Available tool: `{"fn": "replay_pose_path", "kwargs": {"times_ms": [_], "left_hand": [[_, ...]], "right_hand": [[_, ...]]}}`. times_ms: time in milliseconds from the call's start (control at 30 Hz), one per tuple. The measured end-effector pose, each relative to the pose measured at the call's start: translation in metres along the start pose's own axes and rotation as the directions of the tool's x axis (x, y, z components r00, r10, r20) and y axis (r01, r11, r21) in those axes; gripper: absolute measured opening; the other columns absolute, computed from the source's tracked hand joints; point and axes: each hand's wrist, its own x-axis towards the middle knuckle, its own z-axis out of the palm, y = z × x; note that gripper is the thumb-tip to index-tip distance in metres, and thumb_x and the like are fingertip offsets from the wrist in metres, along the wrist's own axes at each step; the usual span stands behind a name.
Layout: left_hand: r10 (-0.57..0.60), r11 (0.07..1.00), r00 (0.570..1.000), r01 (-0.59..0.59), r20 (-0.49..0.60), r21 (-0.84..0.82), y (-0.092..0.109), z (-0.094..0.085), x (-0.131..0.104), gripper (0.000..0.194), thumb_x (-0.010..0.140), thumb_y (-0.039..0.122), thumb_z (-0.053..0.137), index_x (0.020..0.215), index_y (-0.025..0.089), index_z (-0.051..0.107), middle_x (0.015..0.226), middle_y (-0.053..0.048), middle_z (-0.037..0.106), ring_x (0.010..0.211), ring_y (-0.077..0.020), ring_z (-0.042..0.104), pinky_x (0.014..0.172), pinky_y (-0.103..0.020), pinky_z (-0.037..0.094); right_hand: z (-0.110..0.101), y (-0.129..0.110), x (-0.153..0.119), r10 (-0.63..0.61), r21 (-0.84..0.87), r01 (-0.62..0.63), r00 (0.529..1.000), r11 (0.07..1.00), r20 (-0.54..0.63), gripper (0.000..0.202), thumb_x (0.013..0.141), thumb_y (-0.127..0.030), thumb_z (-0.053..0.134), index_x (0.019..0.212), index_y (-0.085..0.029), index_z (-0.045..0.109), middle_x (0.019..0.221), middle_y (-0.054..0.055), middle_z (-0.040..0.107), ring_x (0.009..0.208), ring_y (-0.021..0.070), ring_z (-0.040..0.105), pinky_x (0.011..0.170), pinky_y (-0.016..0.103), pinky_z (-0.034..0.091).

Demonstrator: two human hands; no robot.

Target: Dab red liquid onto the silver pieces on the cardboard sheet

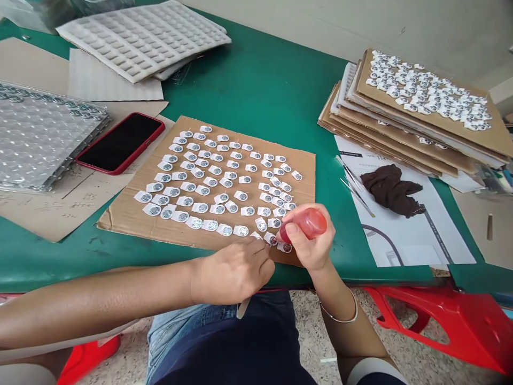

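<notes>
A brown cardboard sheet (132, 214) lies before me, covered with rows of small round metallic discs on white paper tabs (194, 223). My right hand (316, 246) is wrapped round a soft red squeeze bottle (310, 222), its narrow end pointing down-left at a disc (271, 239) near the board's front right. Closed beside that disc is my left hand (236, 270), fingertips at the board's front edge. From under its palm pokes the flat, rounded, pale end of a thin tool (242, 308); most of it is hidden by the hand.
At right, tweezers (356, 187) and a dark crumpled cloth (387, 187) lie on a printed sheet (385, 243). Behind stands a stack of cardboard sheets (356, 107) topped with discs. Left are a red-cased phone (124, 141), clear plastic trays (44, 139) and white moulded trays (140, 37).
</notes>
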Motion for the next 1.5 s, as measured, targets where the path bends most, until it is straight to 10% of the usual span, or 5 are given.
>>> {"fn": "replay_pose_path", "kwargs": {"times_ms": [1500], "left_hand": [[-0.004, 1.000, 0.999, 0.005, 0.039, -0.018, 0.0002, 0.0017, -0.0013, 0.019, 0.086, 0.006, 0.043, 0.073, 0.012, 0.056, 0.070, -0.010, 0.057, 0.066, -0.0208, 0.052, 0.058, -0.033, 0.045]], "right_hand": [[0.0030, 0.0003, 0.0040, -0.046, -0.158, 0.039, 0.998, 0.987, -0.044, 0.022, 0.072, -0.034, 0.071, 0.084, -0.020, 0.058, 0.071, 0.000, 0.067, 0.065, 0.0157, 0.064, 0.062, 0.030, 0.054]]}}
